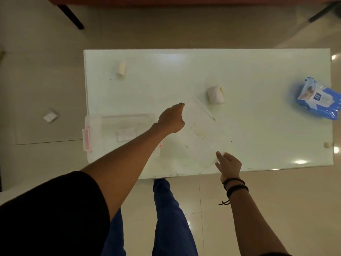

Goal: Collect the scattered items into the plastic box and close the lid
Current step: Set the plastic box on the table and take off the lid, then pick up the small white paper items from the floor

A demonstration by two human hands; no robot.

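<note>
One plastic box (96,130), one lid (203,133), two white rolls (121,68), one blue wipes pack (319,98), two hands (171,120)

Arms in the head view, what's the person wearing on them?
The left arm has a black sleeve covering the upper part, bare below it. The right wrist carries dark braided bracelets with a loose knotted tail. Both hands are bare.

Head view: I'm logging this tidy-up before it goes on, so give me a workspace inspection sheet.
Surface: white glass table, glossy.
Job's things: plastic box open at left edge, white pack inside; clear lid held off it; two white rolls and blue wipes pack lie loose.
Clutter: small beige piece at right edge.
Grippers: left hand and right hand grip lid.
Cables: nothing seen.
Surroundings: tiled floor, white pack on it.
</note>
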